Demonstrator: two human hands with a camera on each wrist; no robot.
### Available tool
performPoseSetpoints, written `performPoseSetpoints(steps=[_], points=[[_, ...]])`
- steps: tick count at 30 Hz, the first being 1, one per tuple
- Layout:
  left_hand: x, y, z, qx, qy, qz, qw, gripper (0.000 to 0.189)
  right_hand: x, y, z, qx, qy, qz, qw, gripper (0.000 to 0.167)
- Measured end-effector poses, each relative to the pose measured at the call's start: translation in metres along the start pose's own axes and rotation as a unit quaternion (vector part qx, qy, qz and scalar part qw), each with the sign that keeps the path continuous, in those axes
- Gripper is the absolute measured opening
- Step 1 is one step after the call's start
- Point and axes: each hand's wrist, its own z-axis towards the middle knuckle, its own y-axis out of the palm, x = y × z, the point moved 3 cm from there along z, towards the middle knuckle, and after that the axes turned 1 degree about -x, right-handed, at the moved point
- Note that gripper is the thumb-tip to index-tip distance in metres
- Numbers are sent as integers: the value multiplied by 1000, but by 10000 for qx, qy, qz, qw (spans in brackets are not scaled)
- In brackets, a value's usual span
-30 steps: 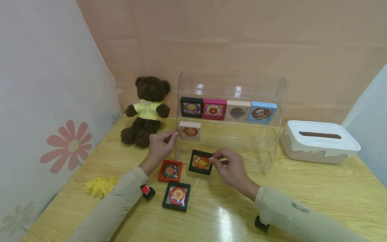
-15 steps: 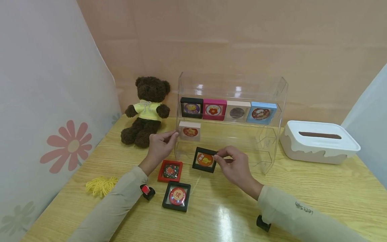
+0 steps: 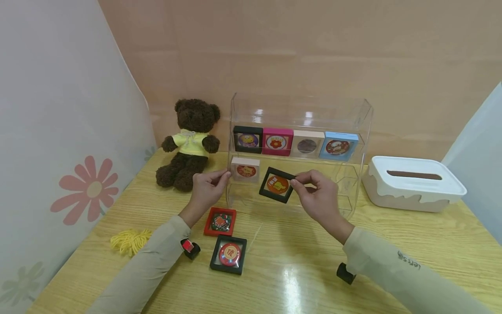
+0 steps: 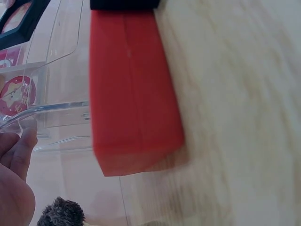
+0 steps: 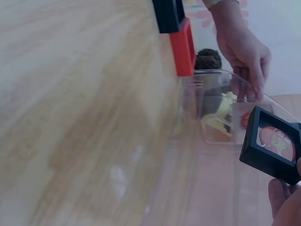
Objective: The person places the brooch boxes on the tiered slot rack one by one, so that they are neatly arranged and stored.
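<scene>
My right hand pinches the right corner of a black display frame that contains a round orange badge. The frame hangs tilted in front of the lower tier of a clear acrylic rack; the right wrist view shows its thick black side. At the rack's left edge, my left hand pinches the clear side panel between thumb and fingers. Right beside those fingertips, a pale pink frame stands on the lower tier. Above it are black, magenta, beige and light blue frames in a row.
On the table lie a red frame and another black frame. A brown teddy bear sits left of the rack. A white tissue box stands at the right, and yellow yarn lies near my left sleeve.
My right hand has raised the black frame with the orange badge up and to the right, off the near tabletop area toward the rack's lower tier, tilting it. My left hand has stayed put.
</scene>
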Motion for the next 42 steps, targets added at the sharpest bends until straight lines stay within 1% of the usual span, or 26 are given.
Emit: performPoseSetpoints(steps=[2, 8, 14, 20, 25, 28, 32, 38, 42], points=[[0, 0, 0, -12, -8, -26, 10000, 13, 0, -2, 3, 105, 31, -44, 9999, 9], [-3, 0, -2, -28, -57, -37, 10000, 13, 5, -5, 5, 370, 241, 42, 9990, 6], [-3, 0, -3, -27, -125, 7, 9999, 13, 5, -7, 11, 606, 140, -100, 9980, 6], [-4, 0, -3, -31, -126, 53, 9999, 13, 5, -7, 18, 677, 125, -128, 9975, 5], [-4, -1, -4, -26, -120, 54, 9999, 13, 12, -2, 22, 758, -18, -58, 9971, 6], [-3, -1, -3, -30, -103, 46, 9999, 13, 28, 2, 23, 799, -133, 42, 9967, 5], [-2, 0, -2, -47, -49, 13, 10000, 13, 47, 8, 24, 726, -297, -21, 9969, 5], [-1, 0, -2, -36, -10, -62, 10000, 13, 53, 14, 25, 660, -593, -351, 9954, 6], [-1, 0, -2, -36, -1, -36, 10000, 12, 56, 17, 25, 635, -683, -394, 9949, 8]])
